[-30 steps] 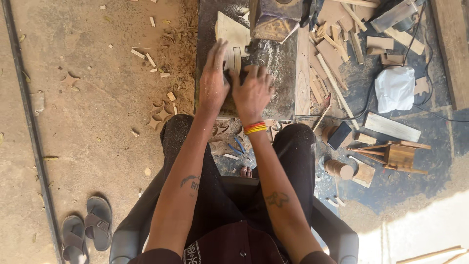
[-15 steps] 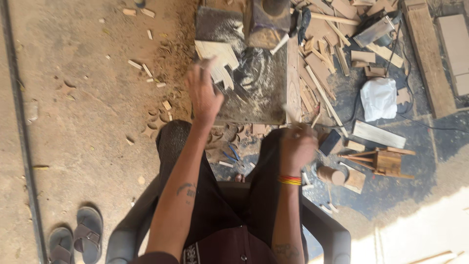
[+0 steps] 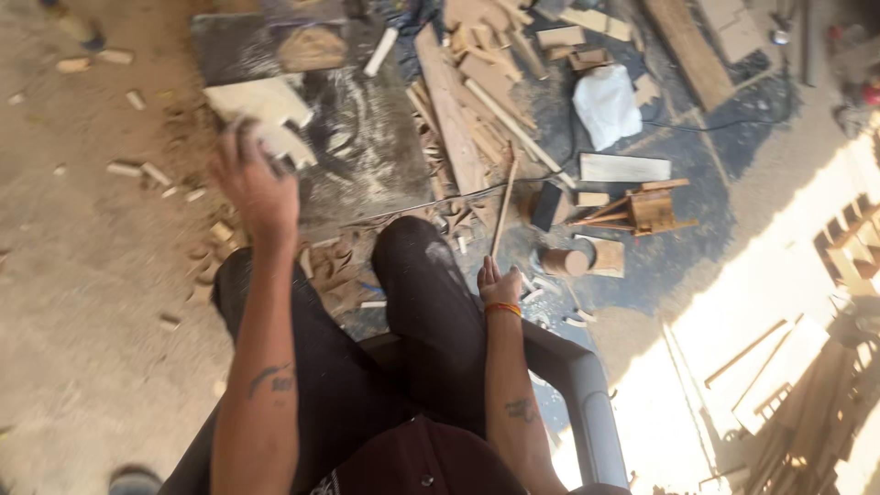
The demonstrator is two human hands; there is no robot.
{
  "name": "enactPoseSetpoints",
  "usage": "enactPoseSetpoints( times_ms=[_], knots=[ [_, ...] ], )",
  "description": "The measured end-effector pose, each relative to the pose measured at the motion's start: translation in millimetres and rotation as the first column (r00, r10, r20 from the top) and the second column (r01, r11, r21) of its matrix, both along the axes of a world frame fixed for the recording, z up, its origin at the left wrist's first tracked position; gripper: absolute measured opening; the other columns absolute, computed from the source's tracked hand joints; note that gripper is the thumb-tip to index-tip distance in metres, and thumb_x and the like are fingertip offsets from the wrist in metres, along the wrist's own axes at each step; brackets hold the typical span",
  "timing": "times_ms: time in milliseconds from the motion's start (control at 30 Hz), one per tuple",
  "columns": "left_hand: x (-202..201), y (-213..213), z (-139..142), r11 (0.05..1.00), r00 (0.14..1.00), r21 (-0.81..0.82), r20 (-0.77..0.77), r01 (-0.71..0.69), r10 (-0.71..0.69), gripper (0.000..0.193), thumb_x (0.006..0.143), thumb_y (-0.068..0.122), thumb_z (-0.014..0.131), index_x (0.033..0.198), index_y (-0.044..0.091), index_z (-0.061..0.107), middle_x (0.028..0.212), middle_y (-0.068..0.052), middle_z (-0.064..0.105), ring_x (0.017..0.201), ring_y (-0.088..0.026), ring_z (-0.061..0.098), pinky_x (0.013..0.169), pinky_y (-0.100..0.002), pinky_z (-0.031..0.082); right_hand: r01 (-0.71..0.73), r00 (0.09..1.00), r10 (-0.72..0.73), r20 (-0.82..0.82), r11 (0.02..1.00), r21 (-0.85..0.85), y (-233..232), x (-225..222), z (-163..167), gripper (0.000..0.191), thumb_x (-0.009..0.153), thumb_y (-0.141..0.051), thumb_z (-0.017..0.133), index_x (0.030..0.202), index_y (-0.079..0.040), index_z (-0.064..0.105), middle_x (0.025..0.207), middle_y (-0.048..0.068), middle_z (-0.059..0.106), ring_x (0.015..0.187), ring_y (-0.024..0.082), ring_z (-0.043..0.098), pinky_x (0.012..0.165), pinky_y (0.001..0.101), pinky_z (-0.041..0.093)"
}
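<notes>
left hand (image 3: 252, 188) on wood cutout (image 3: 266, 124) – right hand (image 3: 498, 286) grips stick (image 3: 502, 206)

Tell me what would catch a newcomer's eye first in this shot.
Probably the left hand, raised at upper left and gripping a pale cut wooden piece over a dusty dark slab. Next, the right hand low beside the knee, holding a thin wooden stick. Beyond them, wood offcuts litter the floor around a white bag.

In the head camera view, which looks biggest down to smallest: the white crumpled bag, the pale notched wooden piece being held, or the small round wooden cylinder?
1. Pale notched wooden piece
2. White crumpled bag, only slightly smaller; close call
3. Small round wooden cylinder, clearly smallest
</notes>
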State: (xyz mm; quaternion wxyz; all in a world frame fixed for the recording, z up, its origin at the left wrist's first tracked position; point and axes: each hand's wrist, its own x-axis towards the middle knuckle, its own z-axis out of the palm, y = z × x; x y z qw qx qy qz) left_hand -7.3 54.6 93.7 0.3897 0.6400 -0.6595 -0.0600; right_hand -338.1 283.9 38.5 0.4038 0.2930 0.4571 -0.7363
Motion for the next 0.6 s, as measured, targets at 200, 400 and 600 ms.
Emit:
enactPoseSetpoints(
  times_ms=[200, 400, 600],
  knots=[
    [-2, 9, -9, 0.982, 0.939, -0.12, 0.295, -0.146, 0.176, 0.073, 0.072, 0.021, 0.091, 0.138, 0.011, 0.063, 0.121, -0.009, 0.064, 0.115, -0.031, 0.055, 0.102, -0.055, 0.039, -0.31, 0.509, 0.475, -0.718, 0.879, 0.362, -42, 36, 64, 0.029, 0.105, -0.025, 0.052, 0.113, -0.003, 0.069, 0.097, 0.012, 0.077, 0.076, 0.017, 0.071, 0.057, 0.0285, 0.05],
    [-7, 34, -9, 0.992, 0.941, -0.101, 0.319, -0.082, 0.11, 0.044, 0.087, 0.024, 0.087, 0.126, 0.016, 0.069, 0.117, -0.004, 0.063, 0.114, -0.024, 0.055, 0.109, -0.05, 0.041, -0.235, -0.389, 0.632, -0.67, 0.635, 0.736, -98, 113, 108, 0.022, 0.102, -0.021, 0.061, 0.102, -0.008, 0.079, 0.101, 0.008, 0.083, 0.061, 0.022, 0.066, 0.051, 0.0346, 0.045],
    [19, 18, 17, 0.956, 0.949, -0.031, 0.132, 0.292, -0.285, 0.075, 0.081, 0.056, 0.083, 0.136, 0.011, 0.06, 0.143, -0.016, 0.048, 0.132, -0.039, 0.046, 0.113, -0.062, 0.035, -0.047, -0.765, 0.433, -0.477, 0.7, 0.712, -158, 179, 96, 0.029, 0.091, -0.026, 0.075, 0.113, -0.007, 0.072, 0.097, 0.01, 0.068, 0.078, 0.023, 0.07, 0.055, 0.0328, 0.058]
  ],
)
